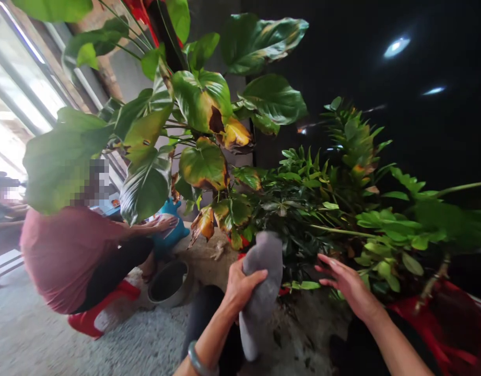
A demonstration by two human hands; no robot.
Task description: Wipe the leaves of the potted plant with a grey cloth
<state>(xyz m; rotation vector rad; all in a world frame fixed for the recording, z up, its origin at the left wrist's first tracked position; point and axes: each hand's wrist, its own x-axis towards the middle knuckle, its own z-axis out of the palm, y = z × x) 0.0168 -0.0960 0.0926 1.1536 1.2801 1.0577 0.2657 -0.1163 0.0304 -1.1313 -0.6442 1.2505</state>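
Observation:
My left hand (242,286) is closed around a grey cloth (262,292), its thumb pressed on the front. The cloth stands up above the fist and hangs down below it. To the right, my right hand (345,284) is held out with fingers apart and nothing in them. It is close to the leafy green plant (303,214), but I cannot tell whether it touches the leaves. Above my hands rises a large broad-leaved plant (204,162), several of its leaves yellow and brown at the edges.
At left a person in a pink shirt (68,256) sits on a red stool (103,308), one hand on a blue object (173,230). A round grey bucket (167,286) stands on the concrete floor (138,344). Red material (444,324) lies at lower right, below the foliage.

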